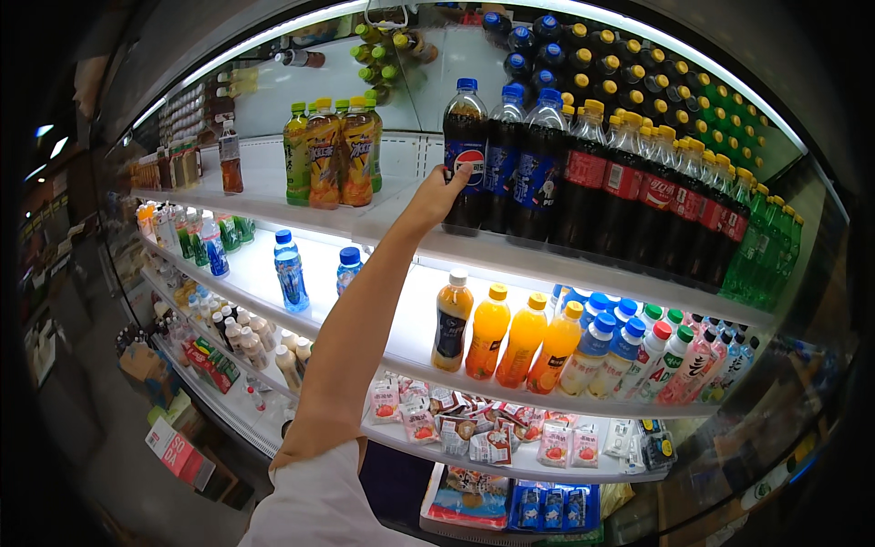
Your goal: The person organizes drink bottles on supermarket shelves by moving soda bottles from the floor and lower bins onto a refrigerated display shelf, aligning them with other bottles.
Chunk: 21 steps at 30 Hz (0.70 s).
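My left arm reaches up across the shelves from the lower edge. On the upper shelf my left hand (442, 193) is closed around a dark cola bottle (468, 137) with a blue cap and a blue label. The thumb lies across the front of its label; the other fingers are mostly hidden behind the bottle. This bottle stands upright at the left end of a row. Close on its right are two more blue-capped cola bottles (538, 173). My right hand is not in view.
Red-labelled cola bottles (622, 173) and green bottles (756, 242) continue the row rightward. Yellow-capped tea bottles (325, 155) stand to the left. Orange juice bottles (486, 333) line the shelf below, above small snack packets (492, 442). The upper shelf's front edge (583, 260) runs below my hand.
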Tool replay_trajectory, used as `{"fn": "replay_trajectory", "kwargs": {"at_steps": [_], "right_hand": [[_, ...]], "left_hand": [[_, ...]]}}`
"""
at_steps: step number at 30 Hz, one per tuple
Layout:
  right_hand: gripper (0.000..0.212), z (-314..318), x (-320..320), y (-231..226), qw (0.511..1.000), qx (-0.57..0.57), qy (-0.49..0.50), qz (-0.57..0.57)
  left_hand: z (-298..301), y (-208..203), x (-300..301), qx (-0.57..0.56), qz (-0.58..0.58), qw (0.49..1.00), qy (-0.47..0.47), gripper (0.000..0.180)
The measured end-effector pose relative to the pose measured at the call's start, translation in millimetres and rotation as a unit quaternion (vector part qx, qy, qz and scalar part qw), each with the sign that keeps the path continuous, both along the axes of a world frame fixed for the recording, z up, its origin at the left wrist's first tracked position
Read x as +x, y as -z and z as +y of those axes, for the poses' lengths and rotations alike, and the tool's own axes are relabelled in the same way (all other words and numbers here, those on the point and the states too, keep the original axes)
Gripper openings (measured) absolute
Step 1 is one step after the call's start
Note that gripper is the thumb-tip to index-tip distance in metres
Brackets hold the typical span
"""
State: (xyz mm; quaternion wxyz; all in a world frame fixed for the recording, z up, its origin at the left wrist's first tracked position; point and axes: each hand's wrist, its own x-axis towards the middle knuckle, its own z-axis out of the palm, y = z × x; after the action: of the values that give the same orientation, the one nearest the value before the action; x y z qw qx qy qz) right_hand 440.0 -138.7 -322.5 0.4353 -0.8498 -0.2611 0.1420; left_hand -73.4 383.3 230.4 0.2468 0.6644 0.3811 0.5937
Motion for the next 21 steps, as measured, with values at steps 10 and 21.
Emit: {"fn": "replay_trajectory", "kwargs": {"at_steps": [10, 21], "right_hand": [[0.103, -2, -3, 1, 1.000, -0.002, 0.018, 0.004], [0.101, -4, -5, 36, 0.995, 0.097, 0.027, 0.026]], "left_hand": [[-15, -14, 3, 0.029, 0.051, 0.997, 0.040, 0.089], [-16, -7, 13, 0.050, 0.064, 0.996, 0.027, 0.087]]}}
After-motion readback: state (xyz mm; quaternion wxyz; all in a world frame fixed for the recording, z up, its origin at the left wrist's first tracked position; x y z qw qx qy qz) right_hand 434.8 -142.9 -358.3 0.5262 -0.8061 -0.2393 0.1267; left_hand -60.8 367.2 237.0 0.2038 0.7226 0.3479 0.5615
